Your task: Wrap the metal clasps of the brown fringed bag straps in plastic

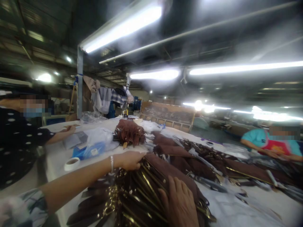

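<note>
A thick row of brown zippered pieces (pixel 144 189), like pouches or bag parts, lies in front of me on the table. Gold zips run along their edges, and gold metal clasps (pixel 111 200) bunch at the left side. At the far left corner of this stack, my left hand (pixel 132 160) has its fingers curled around the edge of the pieces. My right hand (pixel 181 201) rests on the near right part of the stack, fingers stretched out, with the thumb apart. The fingertips of the left hand are partly hidden.
A fringed brown bundle (pixel 130 130) sits beyond the stack. More brown pieces (pixel 251 170) spread to the right. A tape roll (pixel 72 164) and blue-white plastic (pixel 94 148) lie left. Two people, one on the left (pixel 21 142) and one on the right (pixel 272 142), are at the table.
</note>
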Tool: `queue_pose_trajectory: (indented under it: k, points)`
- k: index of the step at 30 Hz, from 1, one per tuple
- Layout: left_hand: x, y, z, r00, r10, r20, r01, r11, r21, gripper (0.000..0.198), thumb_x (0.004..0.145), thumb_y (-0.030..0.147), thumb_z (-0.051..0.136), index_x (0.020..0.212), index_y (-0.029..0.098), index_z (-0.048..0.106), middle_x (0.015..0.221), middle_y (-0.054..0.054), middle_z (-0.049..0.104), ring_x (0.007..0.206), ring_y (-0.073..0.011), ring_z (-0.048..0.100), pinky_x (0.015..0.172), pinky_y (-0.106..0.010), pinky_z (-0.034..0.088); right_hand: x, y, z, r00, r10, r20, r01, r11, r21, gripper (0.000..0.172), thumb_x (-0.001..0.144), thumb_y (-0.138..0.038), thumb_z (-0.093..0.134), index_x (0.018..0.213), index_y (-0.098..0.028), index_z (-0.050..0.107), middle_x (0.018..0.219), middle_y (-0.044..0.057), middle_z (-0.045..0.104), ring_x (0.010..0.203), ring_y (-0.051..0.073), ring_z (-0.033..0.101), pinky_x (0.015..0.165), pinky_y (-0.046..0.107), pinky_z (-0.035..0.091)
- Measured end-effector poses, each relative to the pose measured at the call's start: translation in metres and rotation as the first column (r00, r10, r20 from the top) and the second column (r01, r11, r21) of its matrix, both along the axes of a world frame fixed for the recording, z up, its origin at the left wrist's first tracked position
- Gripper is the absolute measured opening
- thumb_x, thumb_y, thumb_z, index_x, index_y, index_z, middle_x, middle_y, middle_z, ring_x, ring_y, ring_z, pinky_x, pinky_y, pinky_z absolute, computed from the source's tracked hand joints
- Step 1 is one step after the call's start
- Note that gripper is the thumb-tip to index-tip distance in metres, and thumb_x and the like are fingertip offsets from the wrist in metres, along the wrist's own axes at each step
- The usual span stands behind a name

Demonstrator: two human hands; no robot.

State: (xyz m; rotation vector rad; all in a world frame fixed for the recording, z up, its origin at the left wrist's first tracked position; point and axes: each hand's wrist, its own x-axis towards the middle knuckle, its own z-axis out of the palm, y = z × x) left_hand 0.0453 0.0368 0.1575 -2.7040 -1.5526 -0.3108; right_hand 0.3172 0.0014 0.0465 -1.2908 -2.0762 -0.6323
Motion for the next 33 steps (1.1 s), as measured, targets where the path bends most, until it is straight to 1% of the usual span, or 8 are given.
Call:
queue_pose_trajectory:
  k: [5,8,15,18,21,25,29,33]
  points:
    - [0.004,0.004,0.025,0.998,-0.057,-0.030,0.054,0.994,-0.095,0.053,0.069,0.022,0.066,0.122,0.023,0.059,0.111,-0.007,0.070,0.098,-0.0292,0.067,0.087,-0.036,0.054,0.006,0.003,-0.014,0.996,0.082,0.029,-0.087,0.967,0.239,0.081,0.079,-0.073,0.054,0.130,-0.010,0.050,0.116,0.021,0.067,0.103,0.039,0.061,0.084,0.049,0.044]
    - [0.000,-0.005,0.024,0.997,-0.073,-0.030,0.069,0.991,-0.115,0.044,0.071,0.020,0.062,0.115,0.024,0.062,0.109,-0.006,0.070,0.098,-0.0284,0.067,0.088,-0.035,0.054,0.017,0.012,-0.018,0.992,0.108,0.072,-0.125,0.946,0.301,0.087,0.073,-0.075,0.059,0.128,-0.009,0.049,0.113,0.022,0.068,0.100,0.038,0.063,0.084,0.047,0.043]
    - [-0.005,-0.037,-0.028,0.997,0.072,0.010,-0.072,0.993,0.096,0.068,0.083,0.016,0.047,0.148,0.019,0.031,0.141,-0.017,0.048,0.104,-0.0293,0.065,0.091,-0.042,0.052,0.044,0.038,-0.021,0.976,0.181,0.121,-0.199,0.969,0.150,0.081,0.072,-0.062,0.072,0.131,-0.013,0.046,0.123,0.015,0.065,0.111,0.032,0.060,0.092,0.041,0.045]
    - [-0.005,-0.037,-0.024,0.995,0.060,0.081,-0.068,0.993,0.098,0.055,0.089,0.033,0.052,0.142,0.025,0.042,0.132,-0.011,0.057,0.106,-0.0296,0.063,0.091,-0.040,0.052,0.043,0.035,-0.015,0.973,0.211,0.089,-0.220,0.968,0.119,0.076,0.076,-0.064,0.068,0.129,-0.015,0.046,0.120,0.015,0.065,0.109,0.032,0.061,0.089,0.042,0.046]
    - [-0.003,-0.027,-0.005,0.995,0.060,0.086,-0.069,0.991,0.117,0.043,0.091,0.054,0.051,0.124,0.027,0.060,0.108,-0.007,0.067,0.093,-0.0296,0.067,0.081,-0.040,0.052,0.039,0.030,0.004,0.977,0.212,0.030,-0.211,0.977,-0.027,0.049,0.089,-0.054,0.058,0.124,-0.020,0.048,0.116,0.010,0.066,0.107,0.027,0.062,0.088,0.040,0.048]
    - [-0.003,-0.010,0.010,0.994,0.010,0.111,-0.020,0.996,0.082,0.032,0.086,0.048,0.062,0.110,0.027,0.068,0.098,-0.004,0.072,0.089,-0.0271,0.067,0.077,-0.034,0.050,0.023,0.034,0.037,0.994,0.105,0.025,-0.095,0.965,-0.246,0.028,0.097,-0.040,0.048,0.116,-0.021,0.054,0.107,0.008,0.065,0.100,0.027,0.062,0.085,0.042,0.047]
    - [-0.015,0.004,0.002,0.963,-0.046,0.264,0.039,0.999,0.031,0.034,0.089,0.049,0.060,0.115,0.029,0.067,0.103,-0.001,0.072,0.091,-0.0237,0.067,0.078,-0.031,0.048,0.007,0.046,0.048,0.993,0.062,0.104,-0.028,0.952,-0.304,0.020,0.099,-0.034,0.045,0.094,-0.023,0.061,0.096,0.006,0.064,0.094,0.028,0.060,0.080,0.042,0.046]
    - [-0.033,0.014,-0.022,0.847,0.051,0.530,-0.105,0.992,0.072,0.039,0.098,0.050,0.042,0.119,0.027,0.065,0.116,-0.002,0.069,0.103,-0.0228,0.063,0.090,-0.033,0.047,0.005,0.051,0.046,0.993,0.027,0.112,0.008,0.953,-0.304,0.025,0.101,-0.026,0.039,0.088,-0.021,0.060,0.092,0.007,0.063,0.092,0.027,0.059,0.084,0.044,0.044]
